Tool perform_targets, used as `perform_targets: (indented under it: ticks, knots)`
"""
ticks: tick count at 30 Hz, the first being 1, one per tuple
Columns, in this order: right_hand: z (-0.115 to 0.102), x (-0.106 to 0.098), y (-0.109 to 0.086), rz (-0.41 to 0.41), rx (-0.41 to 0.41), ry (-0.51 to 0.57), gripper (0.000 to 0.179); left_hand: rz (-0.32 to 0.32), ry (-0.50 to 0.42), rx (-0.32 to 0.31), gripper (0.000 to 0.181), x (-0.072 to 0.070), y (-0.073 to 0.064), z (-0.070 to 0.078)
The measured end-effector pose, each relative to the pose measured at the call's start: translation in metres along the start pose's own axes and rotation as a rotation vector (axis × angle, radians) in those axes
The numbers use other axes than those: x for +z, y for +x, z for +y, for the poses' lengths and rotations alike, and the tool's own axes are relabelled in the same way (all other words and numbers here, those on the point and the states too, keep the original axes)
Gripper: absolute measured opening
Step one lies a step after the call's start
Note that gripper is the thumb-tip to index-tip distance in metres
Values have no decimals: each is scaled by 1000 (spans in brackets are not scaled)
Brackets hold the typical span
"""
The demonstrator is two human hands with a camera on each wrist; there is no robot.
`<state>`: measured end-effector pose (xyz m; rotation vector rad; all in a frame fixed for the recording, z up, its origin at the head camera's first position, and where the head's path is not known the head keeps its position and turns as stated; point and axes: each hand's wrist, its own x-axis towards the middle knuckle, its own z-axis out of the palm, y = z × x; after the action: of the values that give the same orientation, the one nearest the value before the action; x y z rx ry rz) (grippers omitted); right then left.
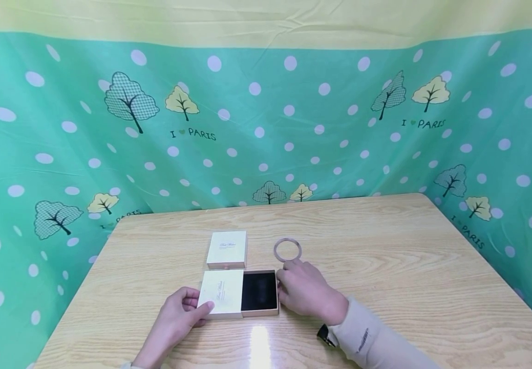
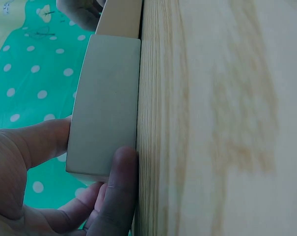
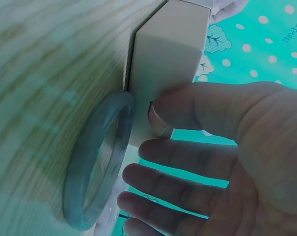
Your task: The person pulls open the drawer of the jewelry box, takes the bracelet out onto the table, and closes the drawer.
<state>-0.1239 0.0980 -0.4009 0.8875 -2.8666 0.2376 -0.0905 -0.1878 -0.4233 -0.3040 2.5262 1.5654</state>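
A white slide-out gift box [image 1: 221, 292] with printed script lies on the table, its drawer [image 1: 260, 313] about half out to the right. Black padding [image 1: 259, 291] lines the drawer. My left hand [image 1: 184, 313] grips the white sleeve at its left end, thumb on top; in the left wrist view its fingers wrap the sleeve's end [image 2: 105, 98]. At the drawer's right end, my right hand [image 1: 306, 288] pinches a small ribbon pull tab [image 3: 159, 126] between thumb and index finger, the other fingers extended. A pale translucent bangle [image 1: 288, 249] lies just beyond the right hand.
Another white gift box [image 1: 227, 248], closed, sits directly behind the first, with a small pull tab at its front. Both rest on a light wood-grain table [image 1: 376, 246]. A green dotted cloth [image 1: 266, 118] hangs around the table's back and sides.
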Motion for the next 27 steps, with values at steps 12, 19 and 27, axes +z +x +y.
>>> perform_targets:
  ticks: [12,19,27]
  knots:
    - [-3,1,0,24,-18,8,13,-2,3,-2,46,0,0,1]
    - [-5,1,0,34,-37,6,15,-2,-3,-2,46,0,0,1]
    - [-7,2,0,45,-59,12,14,1,-9,-6,43,0,0,0]
